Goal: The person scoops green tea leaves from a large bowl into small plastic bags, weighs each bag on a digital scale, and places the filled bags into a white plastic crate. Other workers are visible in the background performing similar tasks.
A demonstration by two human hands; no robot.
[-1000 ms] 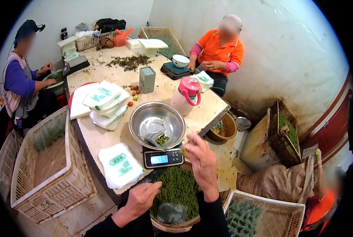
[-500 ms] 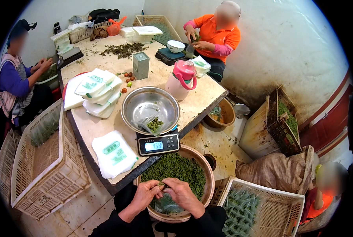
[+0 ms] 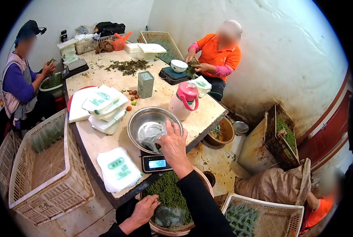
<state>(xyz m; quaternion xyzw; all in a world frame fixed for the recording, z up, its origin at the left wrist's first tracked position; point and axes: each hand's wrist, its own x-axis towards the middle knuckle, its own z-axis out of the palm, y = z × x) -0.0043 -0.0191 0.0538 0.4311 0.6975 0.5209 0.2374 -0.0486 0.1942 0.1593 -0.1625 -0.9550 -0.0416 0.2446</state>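
My right hand [image 3: 172,144] reaches forward over the steel bowl [image 3: 139,118] that stands on a small digital scale [image 3: 156,163]. Its fingers pinch a clear plastic bag [image 3: 148,136] with a little green matter inside, lying in the bowl. My left hand [image 3: 144,209] rests low on the heap of small green buds [image 3: 166,191] in a round basin [image 3: 176,230] at my lap, fingers loosely spread. Another clear bag [image 3: 170,216] lies on the buds beside that hand.
On the table [image 3: 105,144] are stacks of white printed bags [image 3: 117,169], a pink jug [image 3: 184,100], a green tin [image 3: 145,84] and small fruits. Two other people sit at the table's far ends. White crates [image 3: 46,170] stand at left, a basket [image 3: 263,217] and sack at right.
My right hand left the basin and rose to the steel bowl, bringing a clear bag with it. My left hand stayed on the buds in the basin.
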